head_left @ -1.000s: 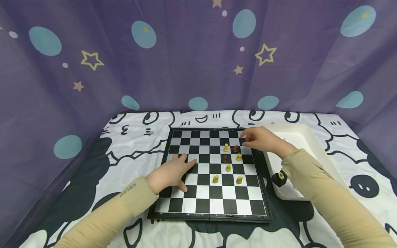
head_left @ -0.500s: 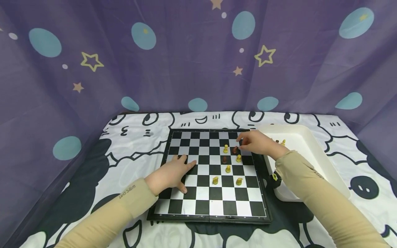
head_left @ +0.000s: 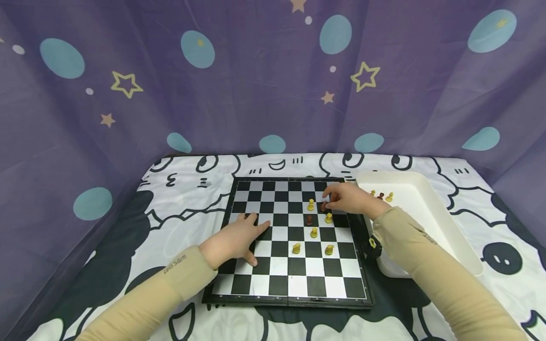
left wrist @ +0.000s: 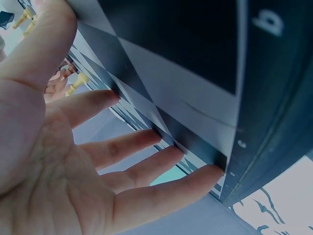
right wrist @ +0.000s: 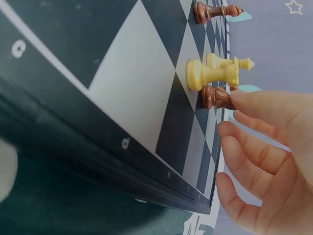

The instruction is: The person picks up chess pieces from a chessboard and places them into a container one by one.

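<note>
My right hand point(head_left: 351, 198) pinches the top of a brown chess knight point(right wrist: 213, 98) between thumb and index finger. The knight stands on the chessboard point(head_left: 279, 263), right beside a yellow rook point(right wrist: 210, 75). Behind them in the right wrist view stand a yellow piece with a crown-like top point(right wrist: 247, 63) and a brown bishop point(right wrist: 215, 11). My left hand point(head_left: 236, 237) lies over the board's left side, fingers spread and fingertips on the squares. Two yellow knights point(head_left: 296, 248) and another yellow piece point(head_left: 313, 232) stand nearer the board's front.
A white tray point(head_left: 454, 237) sits right of the board, with a few yellow and brown pieces point(head_left: 381, 195) at its far left. A black device with a yellow mark point(head_left: 373, 243) is strapped under the right wrist. Beneath everything lies a patterned cloth point(head_left: 187, 237); a purple curtain point(head_left: 256, 94) hangs behind.
My right hand has moved left and slightly down from the board's right edge, and its fingertips now reach the brown knight. More pieces in the tray show. The left hand has stayed put.
</note>
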The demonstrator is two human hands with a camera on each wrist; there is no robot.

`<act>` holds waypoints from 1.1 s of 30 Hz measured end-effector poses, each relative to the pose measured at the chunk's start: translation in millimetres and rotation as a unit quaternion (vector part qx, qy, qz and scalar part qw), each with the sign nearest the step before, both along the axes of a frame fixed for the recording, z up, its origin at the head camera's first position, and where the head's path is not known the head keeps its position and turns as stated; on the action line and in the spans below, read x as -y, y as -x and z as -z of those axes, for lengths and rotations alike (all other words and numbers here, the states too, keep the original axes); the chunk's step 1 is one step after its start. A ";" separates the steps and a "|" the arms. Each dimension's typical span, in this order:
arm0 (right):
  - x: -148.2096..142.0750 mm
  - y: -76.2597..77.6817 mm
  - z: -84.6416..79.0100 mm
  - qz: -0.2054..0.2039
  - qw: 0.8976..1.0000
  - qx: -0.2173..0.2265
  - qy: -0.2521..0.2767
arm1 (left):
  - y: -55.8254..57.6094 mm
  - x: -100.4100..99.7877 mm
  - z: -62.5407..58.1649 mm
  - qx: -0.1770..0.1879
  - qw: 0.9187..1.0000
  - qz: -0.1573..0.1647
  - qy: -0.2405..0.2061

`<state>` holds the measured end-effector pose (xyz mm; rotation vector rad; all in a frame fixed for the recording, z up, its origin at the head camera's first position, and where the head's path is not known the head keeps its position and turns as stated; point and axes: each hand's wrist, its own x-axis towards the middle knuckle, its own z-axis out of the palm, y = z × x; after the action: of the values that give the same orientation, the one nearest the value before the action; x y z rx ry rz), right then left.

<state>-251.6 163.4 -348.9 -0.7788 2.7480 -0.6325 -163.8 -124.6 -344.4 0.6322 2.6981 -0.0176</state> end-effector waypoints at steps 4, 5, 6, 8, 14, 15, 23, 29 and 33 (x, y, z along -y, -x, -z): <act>1.3 0.5 2.8 -0.004 1.000 0.007 -0.001 | -0.6 -0.5 -1.1 0.002 1.000 -0.001 -0.001; 1.5 0.6 3.4 -0.008 1.000 0.007 -0.002 | -0.7 -0.6 -1.3 0.002 1.000 -0.001 -0.001; 1.8 0.6 3.9 -0.008 1.000 0.010 -0.003 | -0.9 -0.7 -1.5 0.002 1.000 -0.001 -0.001; 2.1 0.7 4.7 -0.011 1.000 0.014 -0.001 | -1.1 -0.7 -1.8 0.000 1.000 -0.001 -0.001; 3.0 0.5 5.2 -0.038 0.999 0.003 0.013 | -1.7 -0.3 -1.9 -0.005 1.000 -0.001 -0.012; 3.1 0.5 5.4 -0.044 0.999 -0.001 0.014 | -1.6 -0.3 -1.8 -0.006 1.000 -0.001 -0.013; 3.9 1.4 7.2 -0.057 0.998 -0.024 0.002 | -1.4 -0.5 -2.2 -0.003 1.000 -0.003 -0.012; 5.3 1.9 7.2 -0.060 0.998 -0.030 -0.006 | -1.4 -0.2 -2.4 0.000 1.000 -0.005 -0.012; 5.9 2.3 8.6 -0.057 0.998 -0.027 -0.009 | -1.9 -0.3 -2.8 0.000 1.000 -0.004 -0.012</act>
<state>-253.9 157.5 -357.5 -0.9546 2.7298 -0.5711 -161.9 -124.3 -341.6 0.6284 2.7055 0.0164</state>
